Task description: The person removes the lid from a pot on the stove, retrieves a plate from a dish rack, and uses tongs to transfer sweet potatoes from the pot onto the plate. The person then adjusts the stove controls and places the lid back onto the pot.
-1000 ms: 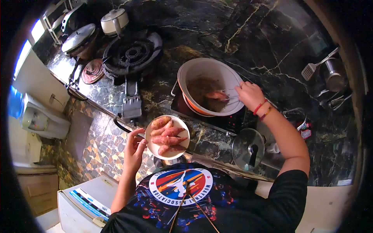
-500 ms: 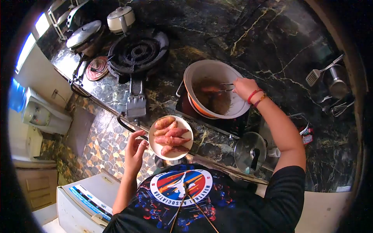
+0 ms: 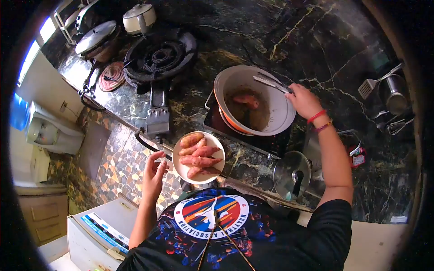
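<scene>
My right hand (image 3: 306,103) grips metal tongs (image 3: 271,84), held above the far right rim of a deep orange pot with a pale inside (image 3: 220,86). Nothing shows between the tips of the tongs. Inside the pot, a reddish sweet potato (image 3: 246,101) lies in murky brown liquid. A round white plate (image 3: 177,168) with several cooked-looking sweet potatoes (image 3: 205,151) stands near the counter's front edge. Just left of this plate is my left hand (image 3: 153,176), its fingers loosely bent and apart, with nothing seen in it.
A black gas burner (image 3: 160,58) sits left of the pot, with a lidded pan (image 3: 97,38) and a small white pot (image 3: 139,19) beyond. A glass lid (image 3: 291,176) lies at the front right. Utensils, including a slotted spatula (image 3: 367,88), lie far right.
My right hand has lifted the tongs out of the liquid, up and to the right. The sweet potato in the pot shows more fully. My left hand has barely moved.
</scene>
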`<state>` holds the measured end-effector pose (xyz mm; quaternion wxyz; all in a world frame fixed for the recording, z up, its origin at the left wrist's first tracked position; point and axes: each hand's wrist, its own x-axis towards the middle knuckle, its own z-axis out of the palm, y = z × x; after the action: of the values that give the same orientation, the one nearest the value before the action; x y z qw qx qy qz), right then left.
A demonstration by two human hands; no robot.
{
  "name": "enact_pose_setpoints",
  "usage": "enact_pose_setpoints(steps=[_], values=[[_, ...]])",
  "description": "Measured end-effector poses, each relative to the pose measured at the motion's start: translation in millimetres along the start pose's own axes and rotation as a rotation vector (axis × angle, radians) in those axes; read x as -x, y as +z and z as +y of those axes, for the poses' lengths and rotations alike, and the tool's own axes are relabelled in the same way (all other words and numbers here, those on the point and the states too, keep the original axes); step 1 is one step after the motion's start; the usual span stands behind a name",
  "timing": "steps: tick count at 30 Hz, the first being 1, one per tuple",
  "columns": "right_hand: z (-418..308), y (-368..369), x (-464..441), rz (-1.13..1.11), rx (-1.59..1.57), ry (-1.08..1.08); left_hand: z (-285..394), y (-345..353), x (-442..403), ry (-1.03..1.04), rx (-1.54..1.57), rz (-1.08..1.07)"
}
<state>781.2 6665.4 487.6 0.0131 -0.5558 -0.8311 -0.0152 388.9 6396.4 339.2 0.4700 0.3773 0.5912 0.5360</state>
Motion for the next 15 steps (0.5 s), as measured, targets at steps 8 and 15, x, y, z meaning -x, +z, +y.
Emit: enact_pose_setpoints(steps=[8, 15], values=[[-2, 30, -4, 0.066, -0.391, 0.105, 3, 12, -13, -0.003, 0.016, -0.036], [-14, 105, -54, -0.062, -0.535, 0.039, 4, 16, -10, 0.022, 0.035, -0.056]])
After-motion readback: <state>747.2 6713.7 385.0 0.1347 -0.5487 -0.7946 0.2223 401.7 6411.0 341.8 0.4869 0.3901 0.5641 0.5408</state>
